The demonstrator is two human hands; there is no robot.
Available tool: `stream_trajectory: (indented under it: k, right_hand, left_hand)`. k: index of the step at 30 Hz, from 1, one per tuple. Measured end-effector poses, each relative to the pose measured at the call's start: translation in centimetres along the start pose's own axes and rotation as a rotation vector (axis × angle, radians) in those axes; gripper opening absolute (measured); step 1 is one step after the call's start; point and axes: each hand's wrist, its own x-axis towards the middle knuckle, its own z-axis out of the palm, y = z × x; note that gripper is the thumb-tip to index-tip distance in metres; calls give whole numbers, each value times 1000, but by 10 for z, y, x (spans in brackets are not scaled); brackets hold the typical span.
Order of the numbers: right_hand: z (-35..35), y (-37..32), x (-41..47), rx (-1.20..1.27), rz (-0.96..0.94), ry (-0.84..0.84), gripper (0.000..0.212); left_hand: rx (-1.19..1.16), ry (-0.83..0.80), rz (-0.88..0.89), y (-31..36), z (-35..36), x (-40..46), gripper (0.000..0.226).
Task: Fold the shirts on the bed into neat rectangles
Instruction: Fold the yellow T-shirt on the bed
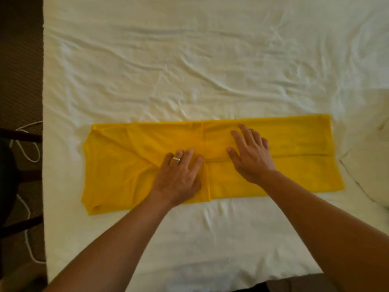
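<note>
A yellow shirt [117, 165] lies flat on the white bed sheet [189, 60], folded lengthwise into a long band running left to right. Its neck end is at the left and its hem end at the right. My left hand [179, 178], with a ring on one finger, presses flat on the middle of the shirt. My right hand [250, 154] lies flat beside it, fingers spread, a little to the right. A sleeve edge runs between the two hands.
A white pillow [370, 169] lies at the right edge of the bed. Left of the bed are brown carpet, a dark chair frame [21, 135] and a white cord [31, 152] on the floor.
</note>
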Motion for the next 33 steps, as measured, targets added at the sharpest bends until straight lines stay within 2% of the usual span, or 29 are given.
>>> stream_trajectory:
  k: [4,13,20,27,29,32,33]
  right_hand:
    - [-22,81,-6,-100,15,-22,50]
    - [-68,212,-9,-168,43,-88,43]
    - [-68,228,-12,-107,37,-98,41]
    - [-75,223,0,2,64,-63,37]
    - [-80,226,9,-14,67,-61,42]
    - [-84,232,20,-105,40,-106,55]
    - [-85,233,23,-139,25,-114,56]
  left_hand:
    - [-40,58,65,85,9,14,44]
    - [-151,-55,110,240,6,81,35]
    - [-162,-13,191,287,6,115,17]
    - [-223,2,140,298,13,114,25]
    - [-208,36,119,307,13,123,25]
    - [-165,63,174,324,10,136,11]
    - [-180,66,193,329,10,139,19]
